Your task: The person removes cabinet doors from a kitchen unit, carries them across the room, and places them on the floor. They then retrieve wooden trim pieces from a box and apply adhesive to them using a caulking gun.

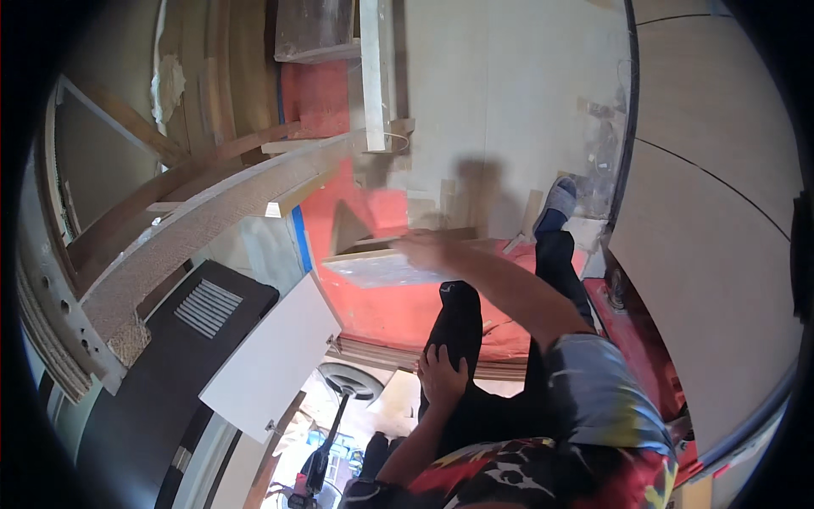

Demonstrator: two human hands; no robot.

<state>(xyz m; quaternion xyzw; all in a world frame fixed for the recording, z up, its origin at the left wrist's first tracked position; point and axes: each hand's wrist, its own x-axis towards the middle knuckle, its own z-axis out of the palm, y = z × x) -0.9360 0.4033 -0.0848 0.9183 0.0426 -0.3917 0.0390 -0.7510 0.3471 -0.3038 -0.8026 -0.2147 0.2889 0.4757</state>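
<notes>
My left hand [443, 373] rests on my bent knee in black trousers, its fingers spread and holding nothing. My right arm reaches across to the left. At its end my right hand [424, 254] is over the upper edge of a low piece with a whitish, smeared face [381, 271] and wooden edges, standing on the red surface [381, 314]. The fingers of this hand are blurred, and whether they grip the edge cannot be made out. Behind the low piece lies a wooden strip [454, 236]. My foot [558, 202] in a grey-toed sock is stretched out beyond it.
A curved, rough wooden beam [212, 195] runs along the left. Below it are a dark panel with a slotted vent [208, 299] and a white hinged door [275, 356]. A pale upright post [373, 76] stands ahead. Lower down, a wheel [352, 383] shows through an opening.
</notes>
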